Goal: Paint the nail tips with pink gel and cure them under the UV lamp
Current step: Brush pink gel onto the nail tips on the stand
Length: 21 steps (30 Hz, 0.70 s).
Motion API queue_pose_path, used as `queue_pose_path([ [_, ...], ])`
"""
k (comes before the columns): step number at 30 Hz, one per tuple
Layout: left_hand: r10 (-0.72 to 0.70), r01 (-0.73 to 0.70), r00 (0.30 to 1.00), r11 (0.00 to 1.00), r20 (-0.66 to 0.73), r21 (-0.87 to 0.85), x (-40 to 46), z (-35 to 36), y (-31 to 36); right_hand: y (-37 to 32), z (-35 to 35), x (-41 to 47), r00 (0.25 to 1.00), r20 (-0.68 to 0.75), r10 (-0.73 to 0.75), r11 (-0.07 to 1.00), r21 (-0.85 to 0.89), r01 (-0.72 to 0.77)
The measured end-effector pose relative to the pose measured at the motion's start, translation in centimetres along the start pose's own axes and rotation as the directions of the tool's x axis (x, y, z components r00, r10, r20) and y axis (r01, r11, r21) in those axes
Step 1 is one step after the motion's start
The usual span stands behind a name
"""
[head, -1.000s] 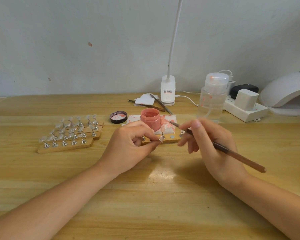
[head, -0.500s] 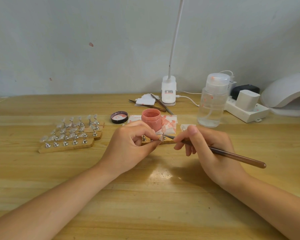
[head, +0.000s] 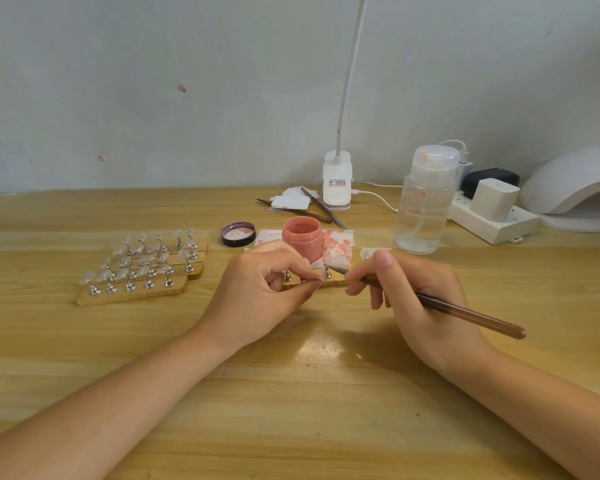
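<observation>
1. Left hand (head: 257, 292), frame centre: fingertips pinch a small metal stand carrying a clear nail tip (head: 325, 274).
2. Right hand (head: 416, 299) grips a slim brown-handled brush (head: 465, 311) like a pencil; its bristles touch the tip.
3. Open jar of pink gel (head: 302, 241) stands just behind on the wooden counter (head: 291, 410).
4. White domed UV lamp (head: 575, 181), far right edge.
5. Advised: short, thin strokes, stand held steady, gel kept off the edges.

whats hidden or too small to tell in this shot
Head view only:
- UV lamp: cut off by the right edge; its opening is unseen.
- Nail tip pinched by the left hand: too small to judge gel coverage.
- Brush bristles: too small to make out.
- Wooden strip under the hands: mostly covered by both hands.
</observation>
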<state>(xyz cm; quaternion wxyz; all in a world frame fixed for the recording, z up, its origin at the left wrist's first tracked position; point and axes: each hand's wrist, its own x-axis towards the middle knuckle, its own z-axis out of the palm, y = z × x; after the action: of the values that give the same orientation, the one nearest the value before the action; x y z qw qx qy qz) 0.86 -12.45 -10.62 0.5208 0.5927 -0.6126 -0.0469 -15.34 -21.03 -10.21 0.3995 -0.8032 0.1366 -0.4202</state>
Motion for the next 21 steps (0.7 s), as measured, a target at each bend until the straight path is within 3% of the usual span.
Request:
queue_pose_path([
  [8, 0.009, -0.009, 1.0, 1.0, 0.002, 0.013, -0.07, -0.05, 0.0, 0.02, -0.22, -0.39, 1.0, 0.009, -0.021, 0.998, 0.052, 0.02],
  [13, 0.0, 0.0, 1.0, 1.0, -0.003, 0.017, -0.05, 0.03, 0.0, -0.04, 0.05, -0.06, 0.999, 0.039, -0.031, 0.998, -0.058, 0.034],
  [18, 0.005, -0.005, 1.0, 0.999, 0.001, 0.036, -0.06, -0.03, -0.05, 0.01, -0.16, -0.4, 1.0, 0.018, -0.024, 0.998, 0.058, 0.023],
  [21, 0.0, 0.0, 1.0, 0.999, 0.004, 0.035, -0.01, 0.03, -0.01, -0.04, -0.08, -0.17, 0.999, 0.01, -0.041, 0.999, -0.026, 0.041],
])
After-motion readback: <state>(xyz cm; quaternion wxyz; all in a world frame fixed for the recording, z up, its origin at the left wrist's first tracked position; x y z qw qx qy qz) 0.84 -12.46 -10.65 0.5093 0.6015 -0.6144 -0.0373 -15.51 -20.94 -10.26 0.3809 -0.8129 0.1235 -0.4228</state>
